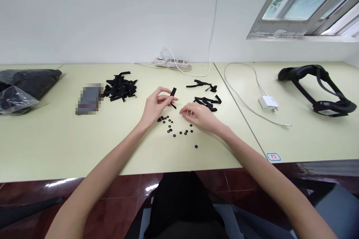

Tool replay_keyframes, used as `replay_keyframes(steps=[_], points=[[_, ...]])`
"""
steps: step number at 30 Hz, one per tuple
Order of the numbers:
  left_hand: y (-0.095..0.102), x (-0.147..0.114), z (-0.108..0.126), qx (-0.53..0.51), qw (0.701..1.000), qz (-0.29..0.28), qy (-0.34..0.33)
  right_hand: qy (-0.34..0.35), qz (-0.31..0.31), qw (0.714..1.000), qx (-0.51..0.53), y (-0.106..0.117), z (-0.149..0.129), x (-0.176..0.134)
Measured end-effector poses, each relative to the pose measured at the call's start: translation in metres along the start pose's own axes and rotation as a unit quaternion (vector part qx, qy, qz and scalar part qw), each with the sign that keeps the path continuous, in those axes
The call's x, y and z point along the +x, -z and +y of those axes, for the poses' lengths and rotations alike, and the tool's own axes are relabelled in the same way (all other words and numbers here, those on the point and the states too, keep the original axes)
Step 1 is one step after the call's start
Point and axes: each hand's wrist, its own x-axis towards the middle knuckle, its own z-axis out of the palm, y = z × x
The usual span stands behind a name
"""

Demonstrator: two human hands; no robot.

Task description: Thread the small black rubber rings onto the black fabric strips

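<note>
My left hand (pixel 158 105) pinches a black fabric strip (pixel 173 92) between thumb and fingers, above the table's middle. The strip's upper end sticks up past the fingertips and its lower end hangs beneath them. Just to the right, my right hand (pixel 200 116) is low over the table with its fingers curled together. Whatever those fingertips hold, if anything, is hidden. Several small black rings (pixel 169 130) are scattered on the table in front of both hands. Beyond my right hand are several folded black strips (pixel 209 101). A larger heap of black strips (pixel 120 87) lies to the left.
On the pale table (pixel 70 145) are a pixelated grey object (pixel 89 99), a plastic bag (pixel 30 89) with dark contents, and a power strip (pixel 172 62) by the wall. Rightward, past a table seam, are a white charger (pixel 268 102) with its cable and a black headset (pixel 316 89).
</note>
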Motion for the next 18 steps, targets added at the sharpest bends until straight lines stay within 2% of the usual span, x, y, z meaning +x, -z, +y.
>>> replay_keyframes(steps=[2,5,10,14,16,18], points=[[0.003,0.002,-0.002,-0.028,0.999,0.001,0.018,0.039,-0.017,0.999,-0.023,-0.012,-0.002,-0.001],[0.005,0.004,0.000,-0.036,0.999,-0.011,0.008,0.090,-0.025,0.995,-0.039,-0.029,-0.005,0.002],[0.005,0.004,0.006,0.026,0.999,-0.036,-0.018,0.111,-0.012,0.992,-0.060,-0.044,-0.005,0.008],[0.006,0.002,0.007,0.038,0.998,-0.030,-0.028,0.074,0.000,0.997,-0.015,-0.039,-0.008,0.006],[0.006,0.002,0.007,0.022,0.999,-0.039,-0.027,0.026,0.027,0.997,0.060,-0.032,-0.010,0.005],[0.007,0.002,0.006,0.001,0.998,-0.051,-0.023,-0.016,0.069,0.985,0.160,-0.024,-0.010,0.005]])
